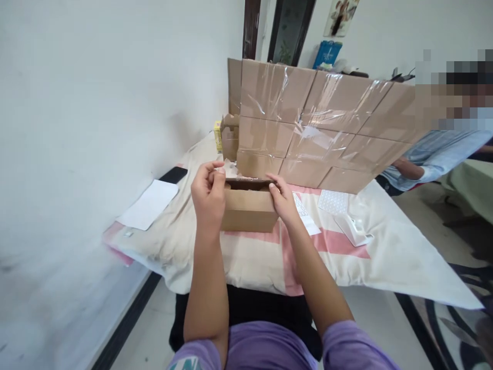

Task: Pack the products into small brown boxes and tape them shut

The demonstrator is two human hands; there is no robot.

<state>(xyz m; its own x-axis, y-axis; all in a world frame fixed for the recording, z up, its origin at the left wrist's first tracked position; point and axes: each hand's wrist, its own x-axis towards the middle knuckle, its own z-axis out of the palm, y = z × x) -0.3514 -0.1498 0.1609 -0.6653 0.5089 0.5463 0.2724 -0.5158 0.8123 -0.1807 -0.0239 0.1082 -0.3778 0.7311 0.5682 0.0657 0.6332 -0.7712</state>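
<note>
A small open brown cardboard box (248, 210) stands on the cloth-covered table (385, 252) in front of me. My left hand (208, 192) grips the box's left end, fingers pinched on a flap at its top edge. My right hand (283, 198) holds the right end, thumb and fingers closed on the rim. The inside of the box is hidden from this angle.
A taped wall of brown cartons (316, 128) stands just behind the box. A smaller open carton (230, 134) and a yellow pack (217, 134) sit at its left. White paper (149, 204), a label sheet (333, 201) and a white device (353, 229) lie on the cloth. Another person's sleeve (435, 156) is at right.
</note>
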